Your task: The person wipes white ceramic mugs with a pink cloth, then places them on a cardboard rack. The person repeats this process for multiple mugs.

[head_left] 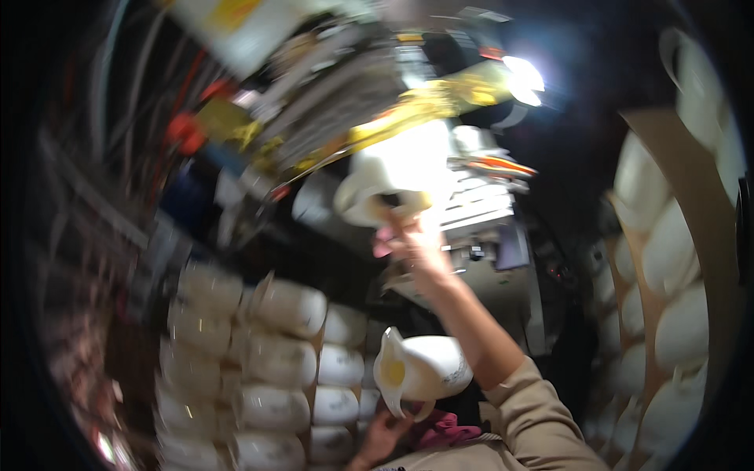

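My left hand point(386, 435) is low in the picture, its fingers at the rim and handle of a white ceramic pitcher point(430, 368). That pitcher lies on its side, mouth to the left, with a dark printed pattern on its body. My right arm stretches forward, and my right hand point(421, 250) grips a second white pitcher point(400, 159) at its mouth under a bright light. Glare and blur hide much of this pitcher and of my fingers. Something pink point(383, 242) shows beside my right hand. A magenta cloth point(445, 430) is bunched by my left hand.
On the left, many white pitchers point(277, 356) lie in stacked rows with brown cardboard point(315, 365) between them. More pitchers point(680, 329) and cardboard sheets point(683, 159) are stacked at the right. A bright lamp point(524, 81) and a blurred yellow strip point(424, 103) are ahead.
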The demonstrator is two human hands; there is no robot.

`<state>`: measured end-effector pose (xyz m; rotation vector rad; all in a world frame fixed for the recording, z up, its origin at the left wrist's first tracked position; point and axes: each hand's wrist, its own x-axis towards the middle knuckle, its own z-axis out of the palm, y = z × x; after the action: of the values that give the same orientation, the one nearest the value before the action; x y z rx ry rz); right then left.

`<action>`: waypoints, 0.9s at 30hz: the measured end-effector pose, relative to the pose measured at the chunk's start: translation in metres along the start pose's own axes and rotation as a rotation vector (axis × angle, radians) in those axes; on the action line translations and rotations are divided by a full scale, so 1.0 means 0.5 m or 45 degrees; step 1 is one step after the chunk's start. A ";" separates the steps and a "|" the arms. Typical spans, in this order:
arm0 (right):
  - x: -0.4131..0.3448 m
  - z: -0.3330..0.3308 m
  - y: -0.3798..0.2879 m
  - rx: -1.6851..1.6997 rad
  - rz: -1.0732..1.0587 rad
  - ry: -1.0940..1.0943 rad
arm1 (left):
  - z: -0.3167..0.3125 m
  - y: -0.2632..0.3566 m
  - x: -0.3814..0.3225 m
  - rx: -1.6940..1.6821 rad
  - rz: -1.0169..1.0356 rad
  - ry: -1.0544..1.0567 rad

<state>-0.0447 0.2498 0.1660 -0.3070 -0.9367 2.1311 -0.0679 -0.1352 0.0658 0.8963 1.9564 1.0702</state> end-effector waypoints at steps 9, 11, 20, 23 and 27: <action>-0.227 -0.070 0.093 -0.661 0.011 -0.079 | -0.135 0.209 -0.068 -0.669 0.755 0.685; -0.250 0.009 0.191 -0.791 0.197 -0.350 | -0.207 0.219 -0.159 -0.439 1.175 1.123; -0.181 -0.136 0.546 -2.833 0.471 -1.400 | -0.615 0.211 -0.673 1.360 0.558 2.958; -0.164 -0.136 0.581 -2.603 0.698 -1.385 | -0.750 0.086 -0.826 1.361 0.149 3.052; -0.202 -0.097 0.564 -2.598 0.634 -1.361 | -0.878 -0.101 -0.948 0.878 -0.114 3.034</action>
<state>-0.1105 0.0792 -0.0762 -0.2919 -3.6231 0.5800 -0.2108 -0.7149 0.3173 -1.1734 4.1640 1.4302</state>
